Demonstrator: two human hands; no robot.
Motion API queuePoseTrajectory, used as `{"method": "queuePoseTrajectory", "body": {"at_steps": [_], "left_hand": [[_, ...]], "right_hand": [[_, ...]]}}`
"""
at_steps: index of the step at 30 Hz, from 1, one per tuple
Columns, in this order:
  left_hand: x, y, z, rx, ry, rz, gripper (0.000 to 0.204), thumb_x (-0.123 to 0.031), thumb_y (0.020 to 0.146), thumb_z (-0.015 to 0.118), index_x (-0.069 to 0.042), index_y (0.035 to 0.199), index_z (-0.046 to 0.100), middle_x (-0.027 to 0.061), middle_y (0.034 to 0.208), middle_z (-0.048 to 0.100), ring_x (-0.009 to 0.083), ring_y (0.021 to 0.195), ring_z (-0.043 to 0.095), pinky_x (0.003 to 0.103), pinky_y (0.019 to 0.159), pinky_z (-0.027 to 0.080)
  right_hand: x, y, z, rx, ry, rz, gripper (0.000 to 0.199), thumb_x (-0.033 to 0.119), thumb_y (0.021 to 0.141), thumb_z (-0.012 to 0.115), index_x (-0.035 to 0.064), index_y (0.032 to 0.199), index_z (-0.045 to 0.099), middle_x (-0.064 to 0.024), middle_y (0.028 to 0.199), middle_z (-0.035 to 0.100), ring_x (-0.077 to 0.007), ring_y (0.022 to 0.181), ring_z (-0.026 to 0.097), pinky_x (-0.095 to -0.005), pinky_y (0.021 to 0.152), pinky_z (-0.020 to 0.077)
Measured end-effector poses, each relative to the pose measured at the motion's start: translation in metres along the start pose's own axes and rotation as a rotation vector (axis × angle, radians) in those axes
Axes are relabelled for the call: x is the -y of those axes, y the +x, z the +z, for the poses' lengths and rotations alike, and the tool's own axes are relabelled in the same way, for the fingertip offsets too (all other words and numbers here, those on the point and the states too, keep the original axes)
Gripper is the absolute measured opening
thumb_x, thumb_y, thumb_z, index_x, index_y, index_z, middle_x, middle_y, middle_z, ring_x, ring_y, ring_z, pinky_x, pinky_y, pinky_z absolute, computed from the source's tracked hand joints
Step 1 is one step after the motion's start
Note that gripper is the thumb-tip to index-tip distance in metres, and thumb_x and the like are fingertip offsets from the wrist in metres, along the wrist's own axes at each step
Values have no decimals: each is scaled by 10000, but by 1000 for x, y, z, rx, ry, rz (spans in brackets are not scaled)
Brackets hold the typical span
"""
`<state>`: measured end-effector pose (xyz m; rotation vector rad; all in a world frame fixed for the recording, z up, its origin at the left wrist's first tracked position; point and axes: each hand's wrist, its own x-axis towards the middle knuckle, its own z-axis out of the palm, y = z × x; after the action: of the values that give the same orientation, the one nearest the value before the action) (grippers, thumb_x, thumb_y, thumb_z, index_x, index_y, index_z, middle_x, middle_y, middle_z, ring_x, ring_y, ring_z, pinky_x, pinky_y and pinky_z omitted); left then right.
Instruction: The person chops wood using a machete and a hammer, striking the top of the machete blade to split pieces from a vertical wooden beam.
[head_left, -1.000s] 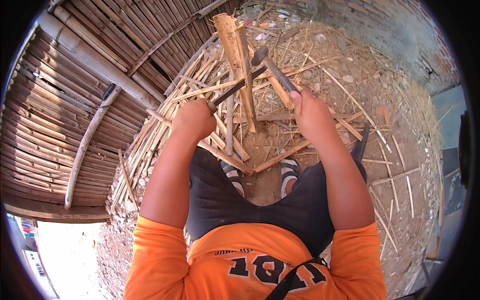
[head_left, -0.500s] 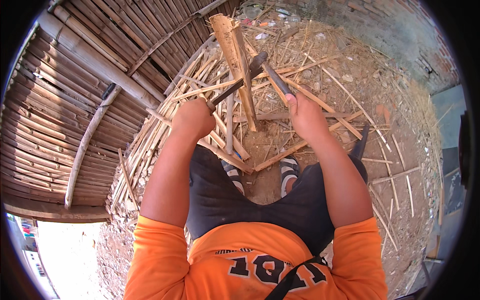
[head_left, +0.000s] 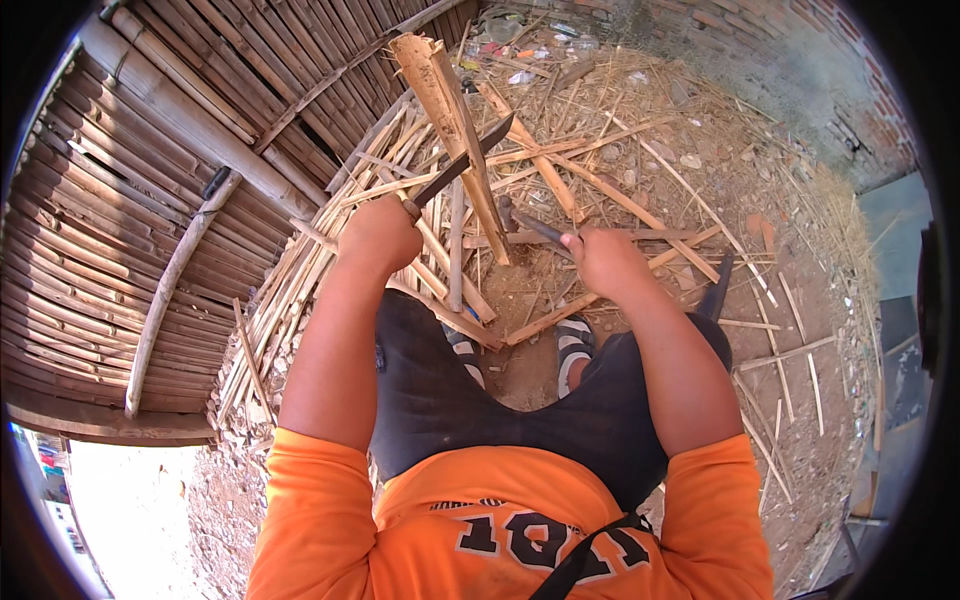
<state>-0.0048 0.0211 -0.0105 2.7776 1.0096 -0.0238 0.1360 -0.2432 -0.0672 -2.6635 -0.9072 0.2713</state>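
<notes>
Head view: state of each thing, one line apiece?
Wood piece: on end, leaning, top toward the left
Knife: blade crossing the wood piece, tip out past its right side
Hammer: held, head apart from the blade
Left hand: closed around the knife's handle
Right hand: closed around the hammer's handle
Sandals: worn
Wood strips: scattered

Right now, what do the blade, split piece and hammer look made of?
Blade: likely steel, dull dark grey, judging by its thin, pointed profile.
Split piece: bare wood or bamboo, pale tan with a ragged, splintered top.
Hammer: head probably iron or steel, dark and matte; handle dark, wood or metal unclear.
</notes>
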Motion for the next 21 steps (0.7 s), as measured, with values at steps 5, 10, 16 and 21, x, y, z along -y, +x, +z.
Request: {"method": "queuePoseTrajectory", "body": {"at_steps": [5, 10, 16, 21], "left_hand": [[5, -4, -1, 7, 28, -3, 282, -200, 851, 635, -12, 1046, 715, 232, 1051, 724, 391, 1009, 694, 478, 892, 550], [-1, -5, -1, 2, 31, 10, 286, -203, 871, 620, -9, 1056, 720, 234, 1052, 726, 394, 1000, 699, 473, 885, 559], [-7, -10, -1, -18, 54, 34, 264, -204, 882, 616, -11, 1031, 717, 230, 1031, 727, 392, 996, 698, 471, 888, 558], [-5, -8, -4, -27, 46, 26, 283, -180, 830, 641, -9, 1044, 716, 220, 1033, 729, 391, 997, 697, 474, 888, 559]], "right_hand": [[4, -4, -30, -88, 223, 13, 544, 458, 1065, 441, -32, 977, 661, -214, 771, 684, -401, 780, 681, -499, 719, 514], [11, -5, -57, -518, 451, -65, 472, 411, 1061, 498, -34, 969, 628, -175, 659, 634, -387, 633, 635, -454, 626, 485], [15, 14, -27, -378, 197, -40, 399, 363, 1073, 463, -12, 1022, 589, -203, 705, 648, -424, 686, 653, -524, 652, 497], [9, 13, -37, -420, 221, -25, 402, 384, 1069, 472, 2, 1005, 581, -221, 733, 651, -442, 698, 652, -537, 634, 485]]}}
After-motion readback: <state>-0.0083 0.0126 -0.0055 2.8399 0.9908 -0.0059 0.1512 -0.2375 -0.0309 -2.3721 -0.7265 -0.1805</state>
